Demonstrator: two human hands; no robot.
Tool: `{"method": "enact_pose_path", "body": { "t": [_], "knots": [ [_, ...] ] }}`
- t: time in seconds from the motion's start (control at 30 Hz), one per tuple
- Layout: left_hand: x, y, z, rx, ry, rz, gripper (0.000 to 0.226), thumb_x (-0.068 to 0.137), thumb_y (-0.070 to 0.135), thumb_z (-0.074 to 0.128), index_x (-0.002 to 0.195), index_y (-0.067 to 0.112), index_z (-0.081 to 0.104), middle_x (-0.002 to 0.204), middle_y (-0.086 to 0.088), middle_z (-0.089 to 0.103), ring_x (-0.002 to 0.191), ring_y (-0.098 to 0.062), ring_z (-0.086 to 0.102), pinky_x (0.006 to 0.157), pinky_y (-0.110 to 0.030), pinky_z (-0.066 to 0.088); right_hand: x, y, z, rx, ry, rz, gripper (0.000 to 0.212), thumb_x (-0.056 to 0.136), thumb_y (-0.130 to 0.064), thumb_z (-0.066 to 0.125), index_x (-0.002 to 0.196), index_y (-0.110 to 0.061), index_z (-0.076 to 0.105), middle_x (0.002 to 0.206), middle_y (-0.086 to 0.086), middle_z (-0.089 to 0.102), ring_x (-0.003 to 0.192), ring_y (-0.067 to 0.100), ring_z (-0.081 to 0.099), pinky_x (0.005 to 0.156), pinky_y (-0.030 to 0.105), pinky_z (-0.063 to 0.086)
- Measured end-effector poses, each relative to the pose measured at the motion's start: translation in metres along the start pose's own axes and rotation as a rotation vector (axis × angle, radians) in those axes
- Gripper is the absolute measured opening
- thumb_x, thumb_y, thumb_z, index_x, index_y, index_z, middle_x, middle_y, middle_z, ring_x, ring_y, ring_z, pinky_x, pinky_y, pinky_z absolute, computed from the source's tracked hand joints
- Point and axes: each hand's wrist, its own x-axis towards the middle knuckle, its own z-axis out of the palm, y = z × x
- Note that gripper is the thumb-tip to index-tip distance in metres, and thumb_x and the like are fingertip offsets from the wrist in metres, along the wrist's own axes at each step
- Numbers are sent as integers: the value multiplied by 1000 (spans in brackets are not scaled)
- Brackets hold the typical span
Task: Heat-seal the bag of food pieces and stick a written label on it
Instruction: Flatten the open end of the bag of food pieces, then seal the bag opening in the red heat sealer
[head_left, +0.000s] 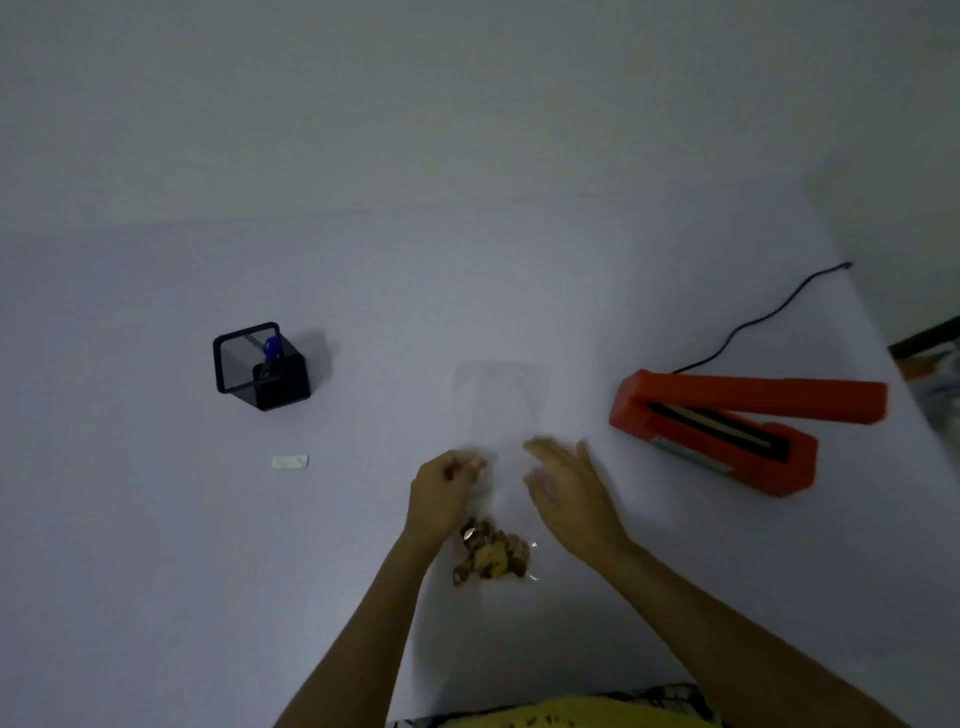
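A clear plastic bag (501, 410) lies flat on the white table (156, 545), its mouth away from me. Brown food pieces (491, 556) are bunched at its near end. My left hand (441, 493) pinches the bag's left edge with curled fingers. My right hand (569, 493) hovers over the bag's right side, fingers spread and blurred. An orange heat sealer (737, 426) stands to the right with its arm raised. A small pale label (290, 462) lies to the left.
A black mesh pen holder (262, 366) with a blue pen (271, 349) stands at the left. The sealer's black cord (763, 317) runs to the table's right edge. A wall rises behind the table.
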Motion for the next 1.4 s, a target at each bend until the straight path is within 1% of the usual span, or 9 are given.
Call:
{"method": "enact_pose_path", "body": {
  "t": [0.1,0.23,0.3,0.57,0.7,0.8,0.93,1.07,1.4],
  "knots": [
    [-12,6,-1,-103,-78,15,15,91,22,60,87,14,72,91,-4,72,87,-18,64,83,-31,50,5,-25,-24,540,122,512,56,91,-30,62,141,-22,39,130,-15,42,122,4,40,105,25,31],
    [-30,15,4,-206,-178,0,16,92,20,59,90,10,72,90,-11,73,89,-24,68,84,-35,54,0,-24,-49,945,177,683,16,92,-19,61,104,-10,67,113,10,69,98,18,67,90,28,50],
    [-35,20,11,-232,-207,-28,18,92,19,59,91,6,71,88,-12,73,86,-26,70,82,-34,56,-12,-21,-61,1038,225,704,12,93,-13,59,95,-5,68,102,18,72,91,27,71,87,36,55],
    [-57,36,64,-207,-422,-66,18,93,9,51,95,-4,63,87,-21,71,68,-22,71,71,-34,57,-78,1,-95,1060,382,727,16,90,-16,63,93,-2,70,94,20,72,77,27,70,68,33,59],
    [-59,49,96,-133,-481,-87,22,91,4,46,100,10,65,94,-21,68,71,-32,72,63,-31,59,-99,22,-108,1001,462,786,14,90,-15,63,92,-3,70,92,16,72,75,23,70,64,30,58],
    [-56,61,122,-69,-506,-59,18,94,15,49,97,12,67,90,-12,66,73,-29,71,63,-30,57,-104,40,-120,1015,491,815,14,90,-14,63,93,-2,70,92,16,72,76,24,70,63,29,58],
    [-48,80,149,-5,-471,35,23,95,27,52,96,14,70,93,-5,72,86,-22,69,72,-27,55,-103,64,-134,1047,511,839,14,90,-14,63,94,-2,69,93,17,72,78,26,70,63,30,58],
    [-37,94,166,-18,-414,15,23,96,21,51,98,7,70,90,-7,75,75,-16,70,62,-18,53,-97,81,-140,1036,515,851,14,91,-14,62,93,-1,68,93,15,72,78,25,69,66,31,58],
    [-30,100,186,-43,-424,-135,21,96,16,46,102,7,64,88,-12,75,73,-24,70,73,-34,56,-89,101,-144,1035,491,892,13,90,-16,63,94,-5,68,90,12,71,77,24,67,70,32,58]
  ]
}}
